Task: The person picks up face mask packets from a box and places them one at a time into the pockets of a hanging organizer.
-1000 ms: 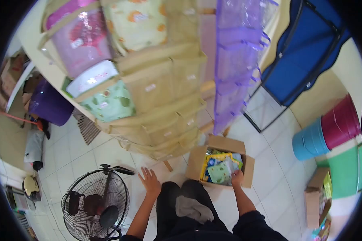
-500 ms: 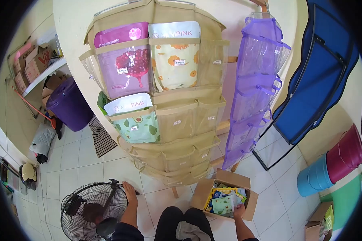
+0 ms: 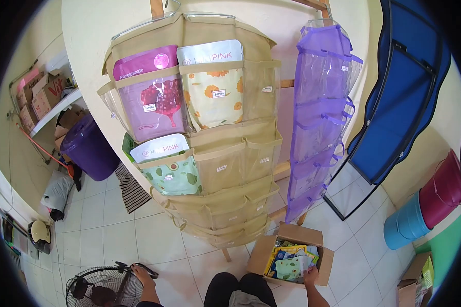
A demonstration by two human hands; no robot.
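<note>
Shifted left hand [image 3: 143, 275] to fan [image 3: 98, 295] within last second; cannot tell if gripping. Pinching green packet [image 3: 288, 269] with right hand [image 3: 310, 276] inside near edge of box [image 3: 325, 267]. Seemingly picking; needs steady lift.

From where I stand, the green packet [image 3: 288, 268] is a flat, flexible pouch with a pale green face, a darker avocado print and a whitish band at the right end, where it is held. The printed face is turned upward. The packet sits inside the open cardboard box [image 3: 300, 234], close to the wall nearest the worker, and rests over other packets [image 3: 294, 249] printed in yellow and blue. The box is brown, upright, its visible flaps folded outward.
</note>
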